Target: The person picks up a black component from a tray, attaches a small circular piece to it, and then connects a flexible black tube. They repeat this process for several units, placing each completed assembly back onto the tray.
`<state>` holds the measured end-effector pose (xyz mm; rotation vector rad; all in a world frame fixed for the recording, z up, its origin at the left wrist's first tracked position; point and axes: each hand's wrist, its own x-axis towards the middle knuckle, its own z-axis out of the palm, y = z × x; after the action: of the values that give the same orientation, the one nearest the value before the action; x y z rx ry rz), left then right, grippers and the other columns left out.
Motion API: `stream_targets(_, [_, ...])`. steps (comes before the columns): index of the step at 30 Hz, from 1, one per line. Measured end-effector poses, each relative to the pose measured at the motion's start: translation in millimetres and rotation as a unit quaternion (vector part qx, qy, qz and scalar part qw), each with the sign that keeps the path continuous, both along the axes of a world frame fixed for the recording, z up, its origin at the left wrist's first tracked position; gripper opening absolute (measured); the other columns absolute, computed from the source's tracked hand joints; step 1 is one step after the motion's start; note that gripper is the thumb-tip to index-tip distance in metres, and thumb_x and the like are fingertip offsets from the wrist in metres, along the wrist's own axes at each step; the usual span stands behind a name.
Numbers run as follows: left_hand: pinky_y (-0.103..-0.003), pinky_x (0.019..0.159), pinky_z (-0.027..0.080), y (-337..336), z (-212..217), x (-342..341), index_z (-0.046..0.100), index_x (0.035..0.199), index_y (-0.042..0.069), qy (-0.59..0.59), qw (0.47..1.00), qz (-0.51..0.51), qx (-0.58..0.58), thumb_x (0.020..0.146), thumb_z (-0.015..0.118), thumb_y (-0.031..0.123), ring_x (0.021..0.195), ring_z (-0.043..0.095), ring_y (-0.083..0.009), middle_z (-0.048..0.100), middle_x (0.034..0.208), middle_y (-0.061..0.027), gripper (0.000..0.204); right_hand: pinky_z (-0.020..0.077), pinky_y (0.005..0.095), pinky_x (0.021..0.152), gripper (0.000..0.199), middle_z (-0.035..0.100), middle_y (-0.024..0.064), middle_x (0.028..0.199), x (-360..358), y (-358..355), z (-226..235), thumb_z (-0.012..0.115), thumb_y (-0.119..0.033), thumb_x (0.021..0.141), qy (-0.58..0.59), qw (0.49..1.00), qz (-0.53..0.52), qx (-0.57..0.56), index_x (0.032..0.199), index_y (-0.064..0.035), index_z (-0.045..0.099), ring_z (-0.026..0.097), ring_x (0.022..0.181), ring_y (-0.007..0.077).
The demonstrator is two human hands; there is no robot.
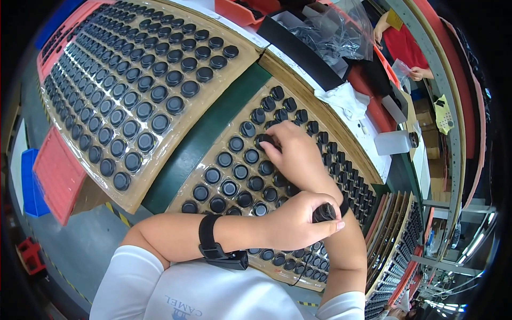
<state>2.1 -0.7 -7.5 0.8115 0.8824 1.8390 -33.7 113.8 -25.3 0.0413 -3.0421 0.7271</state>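
My left hand (290, 221) is closed around a short black cylindrical part (324, 213), its round end showing between thumb and fingers. That hand lies across my right forearm. Farther off, my right hand (298, 154) pinches another black round part (264, 141) between thumb and fingers, at a board (213, 161) covered with clear film. Rows of similar black round parts (224, 159) stand on this board around both hands. Some of them are hidden under my arms. Whether the pinched part is raised off the board, I cannot tell.
A second film-covered board (213, 85) full of black parts lies at the left, beyond a green strip (181, 165). Along the far side are a black box (304, 48) with plastic bags, a white cloth (346, 101) and a translucent bottle (393, 143). Another person's hand (418, 73) shows upper right.
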Motion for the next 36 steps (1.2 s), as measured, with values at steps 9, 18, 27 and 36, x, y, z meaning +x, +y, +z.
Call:
stream_targets(9, [-0.022, 0.064, 0.043, -5.4, 4.7, -1.3, 0.058, 0.086, 0.002, 0.017, 1.0, 0.014, 0.005, 0.084, 0.061, 0.006, 0.07, 0.053, -0.0059, 0.058, 0.074, -0.0008, 0.006, 0.043, 0.0269, 0.068, 0.021, 0.053, 0.0054, 0.085, 41.8, 8.6, 31.5, 0.064, -0.011, 0.08, 0.014, 0.964, -0.151, -0.217, 0.097, -0.0012, 0.057, 0.052, 0.076, 0.0152])
stream_targets(18, [-0.021, 0.066, 0.045, 6.3, 3.5, 7.5, 0.059, 0.091, 0.001, -0.039, 0.995, 0.084, -0.022, 0.083, 0.065, 0.008, 0.073, 0.054, -0.0061, 0.06, 0.083, -0.0019, 0.012, 0.042, 0.0269, 0.07, 0.021, 0.053, 0.0071, 0.093, 150.3, 30.5, 59.7, 0.061, -0.005, 0.081, 0.239, 0.932, -0.186, -0.199, 0.101, -0.0014, 0.056, 0.05, 0.079, 0.015])
stream_targets(27, [-0.025, 0.075, 0.049, 2.9, 4.0, -0.3, 0.057, 0.11, -0.001, 0.063, 0.997, 0.01, -0.052, 0.078, 0.068, 0.001, 0.083, 0.059, -0.0105, 0.063, 0.097, -0.0082, 0.035, 0.0419, 0.0305, 0.072, 0.025, 0.053, 0.0092, 0.089, 165.4, 14.3, 51.1, 0.057, -0.02, 0.088, 0.256, 0.933, -0.121, -0.222, 0.104, -0.0012, 0.052, 0.049, 0.077, 0.0175])
stream_targets(36, [-0.025, 0.074, 0.05, 3.0, 0.1, 0.3, 0.059, 0.107, 0.0, 0.04, 0.998, 0.029, -0.038, 0.073, 0.069, -0.005, 0.084, 0.06, -0.0117, 0.063, 0.101, -0.0088, 0.035, 0.0356, 0.0269, 0.061, 0.032, 0.05, 0.0083, 0.084, 167.3, 11.5, 39.4, 0.054, -0.028, 0.09, 0.187, 0.605, -0.166, -0.756, 0.106, -0.0001, 0.049, 0.042, 0.069, 0.0131])
